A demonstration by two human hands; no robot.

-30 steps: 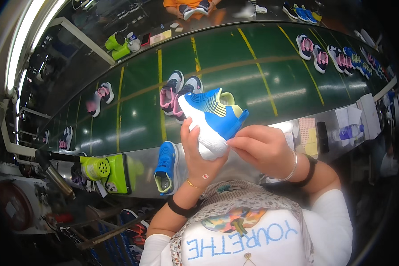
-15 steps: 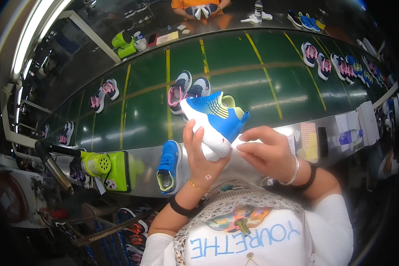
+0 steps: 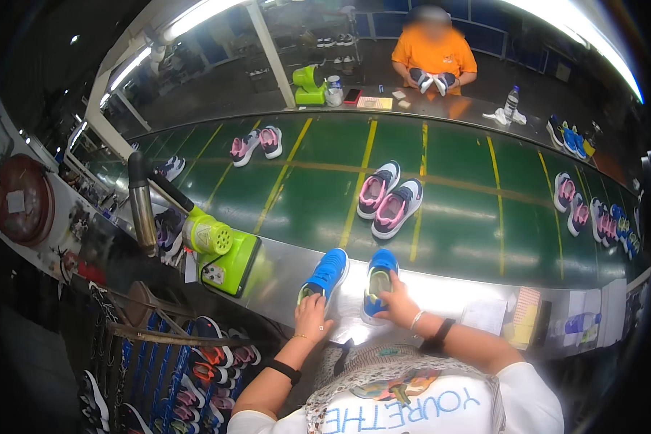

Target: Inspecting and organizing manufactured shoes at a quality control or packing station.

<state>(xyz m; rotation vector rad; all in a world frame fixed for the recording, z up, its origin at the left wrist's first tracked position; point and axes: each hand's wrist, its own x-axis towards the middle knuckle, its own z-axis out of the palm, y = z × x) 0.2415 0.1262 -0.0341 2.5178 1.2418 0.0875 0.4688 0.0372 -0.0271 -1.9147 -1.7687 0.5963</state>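
Two blue sneakers with white soles and yellow-green linings stand side by side on the metal ledge in front of me, toes pointing away. My left hand (image 3: 312, 318) has its fingers at the heel and collar of the left blue sneaker (image 3: 327, 271). At the right blue sneaker (image 3: 380, 265), my right hand (image 3: 398, 301) grips the heel end, its fingers at the opening. Beyond the ledge, a pair of navy, grey and pink sneakers (image 3: 393, 206) rests on the green conveyor belt (image 3: 456, 224).
A bright green heat blower (image 3: 228, 253) with a metal nozzle stands left on the ledge. Papers (image 3: 484, 317) and a bottle (image 3: 579, 323) lie at the right. More sneakers (image 3: 257, 145) sit along the belt. Across it, a person in orange (image 3: 434, 54) holds shoes. Below left is a shoe rack (image 3: 188, 376).
The blue sneaker held up in my left hand is now down on the ledge beside its mate. Both hands have moved to the sneakers' heels. The view has tilted up toward the far side.
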